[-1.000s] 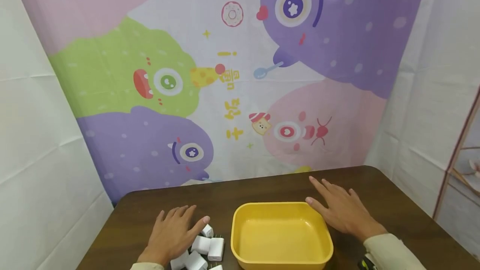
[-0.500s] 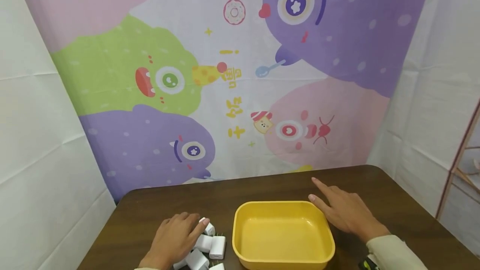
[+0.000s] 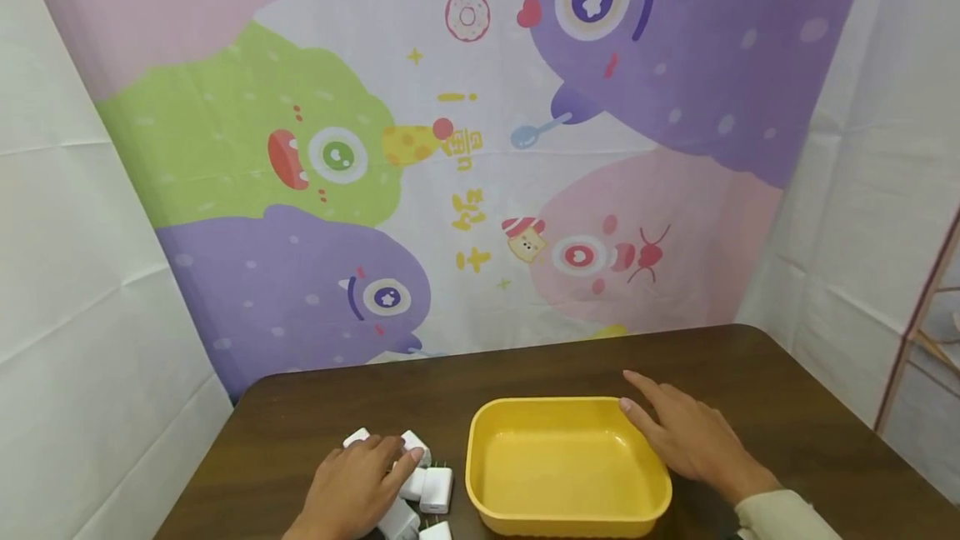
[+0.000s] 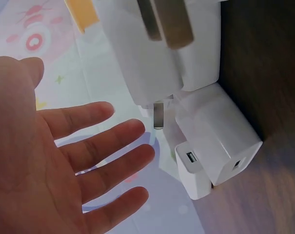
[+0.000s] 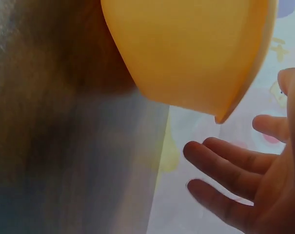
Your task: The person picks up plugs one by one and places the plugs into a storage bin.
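Note:
Several white charger plugs (image 3: 436, 490) lie in a cluster at the table's lower left, beside a yellow rectangular tub (image 3: 567, 473) with nothing in it. Over the cluster hovers the left hand (image 3: 351, 486), palm down; in the left wrist view that hand (image 4: 69, 151) has spread, relaxed fingers, apart from the plugs (image 4: 218, 131). By the tub's right rim is the right hand (image 3: 693, 437), its thumb close to the far right corner. The right wrist view shows the right hand (image 5: 249, 175) with loosely extended fingers, holding nothing, near the tub (image 5: 191, 53).
The dark brown table (image 3: 525, 369) ends at a hanging cloth (image 3: 480, 307) with cartoon monsters. White cloth panels stand at the left (image 3: 97, 290) and right (image 3: 840, 257) of the table.
The left hand has lowered and shifted slightly right over the plugs; a plug beyond its fingertips has come into view. The right hand's fingers have dipped a little beside the tub.

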Motion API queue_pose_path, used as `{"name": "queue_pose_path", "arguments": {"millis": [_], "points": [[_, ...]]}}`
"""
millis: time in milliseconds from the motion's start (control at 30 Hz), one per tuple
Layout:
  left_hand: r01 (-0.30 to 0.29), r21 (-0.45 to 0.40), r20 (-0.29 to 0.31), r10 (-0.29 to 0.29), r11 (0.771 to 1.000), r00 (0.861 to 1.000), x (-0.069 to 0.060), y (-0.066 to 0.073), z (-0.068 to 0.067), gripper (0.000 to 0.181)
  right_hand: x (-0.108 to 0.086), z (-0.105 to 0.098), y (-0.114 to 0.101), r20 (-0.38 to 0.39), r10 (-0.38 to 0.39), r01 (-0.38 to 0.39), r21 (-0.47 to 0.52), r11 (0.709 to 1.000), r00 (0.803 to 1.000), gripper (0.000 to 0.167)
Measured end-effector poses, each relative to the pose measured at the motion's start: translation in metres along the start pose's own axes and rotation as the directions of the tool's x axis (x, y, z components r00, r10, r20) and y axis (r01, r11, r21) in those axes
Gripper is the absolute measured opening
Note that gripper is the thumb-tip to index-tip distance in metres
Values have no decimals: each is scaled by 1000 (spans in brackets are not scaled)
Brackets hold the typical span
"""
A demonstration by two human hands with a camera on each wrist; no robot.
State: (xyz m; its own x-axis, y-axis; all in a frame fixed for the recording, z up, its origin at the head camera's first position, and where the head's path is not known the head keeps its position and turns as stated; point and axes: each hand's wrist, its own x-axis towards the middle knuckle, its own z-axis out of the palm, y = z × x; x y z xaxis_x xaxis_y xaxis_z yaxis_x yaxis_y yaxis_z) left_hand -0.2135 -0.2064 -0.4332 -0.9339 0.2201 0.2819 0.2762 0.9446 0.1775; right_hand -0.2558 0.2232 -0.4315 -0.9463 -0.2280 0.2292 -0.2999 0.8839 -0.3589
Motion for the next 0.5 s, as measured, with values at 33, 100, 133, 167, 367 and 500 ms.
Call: {"name": "queue_pose_path", "arguments": {"millis": [33, 100, 133, 167, 367, 500], "points": [[-1, -2, -2, 1, 1000, 1000, -1, 0, 0, 38, -1, 1, -1, -9, 7, -7, 6, 1000, 1000, 68], [-7, -3, -7, 7, 1000, 1000, -2, 0, 2, 37, -3, 2, -2, -21, 20, -20, 21, 1000, 1000, 66], [-11, -2, -11, 11, 1000, 1000, -3, 0, 2, 37, -4, 2, -3, -26, 20, -20, 30, 999, 999, 64], [-15, 0, -13, 15, 1000, 1000, -4, -1, 3, 37, -5, 3, -3, -32, 23, -22, 39, 999, 999, 62], [-15, 4, -2, 15, 1000, 1000, -9, 0, 4, 37, -12, 7, -8, -82, 31, -26, 54, 998, 996, 50], [-1, 19, 3, 1, 1000, 1000, -11, 3, 4, 39, -16, 10, -10, -106, 41, -38, 33, 999, 994, 42]]}}
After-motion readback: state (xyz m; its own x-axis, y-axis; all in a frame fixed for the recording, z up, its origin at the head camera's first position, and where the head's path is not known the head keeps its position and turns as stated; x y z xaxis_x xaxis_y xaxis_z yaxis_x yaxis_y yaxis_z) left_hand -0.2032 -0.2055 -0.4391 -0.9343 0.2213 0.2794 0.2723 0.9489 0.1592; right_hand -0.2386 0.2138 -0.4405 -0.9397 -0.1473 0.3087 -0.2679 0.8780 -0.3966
